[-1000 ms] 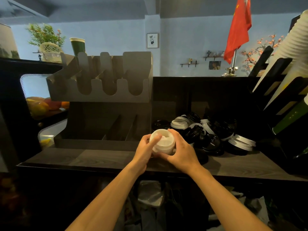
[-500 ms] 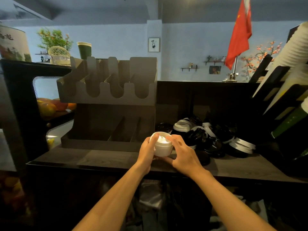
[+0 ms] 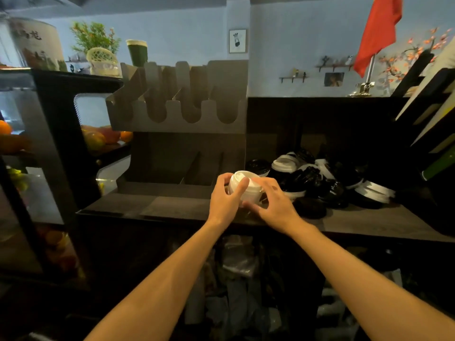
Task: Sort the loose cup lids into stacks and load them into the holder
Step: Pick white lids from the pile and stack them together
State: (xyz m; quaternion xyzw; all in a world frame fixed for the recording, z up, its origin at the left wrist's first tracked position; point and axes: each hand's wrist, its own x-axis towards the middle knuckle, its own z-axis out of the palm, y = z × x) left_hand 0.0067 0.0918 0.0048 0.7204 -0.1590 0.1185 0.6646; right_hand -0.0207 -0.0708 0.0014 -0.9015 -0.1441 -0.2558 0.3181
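Gripped white lid stack [image 3: 250, 190] in curled left hand [image 3: 225, 200]; clasped opposite side with right hand [image 3: 275, 205]. Held over counter [image 3: 172, 205], before holder [image 3: 177, 114], beside loose lid pile [image 3: 320, 183].

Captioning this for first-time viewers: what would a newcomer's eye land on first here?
Dead centre, a white stack of lids held between the left hand and right hand over the dark counter. Just right of it lies a jumbled pile of black and white lids; above left stands the grey slotted holder, and a red flag hangs top right.
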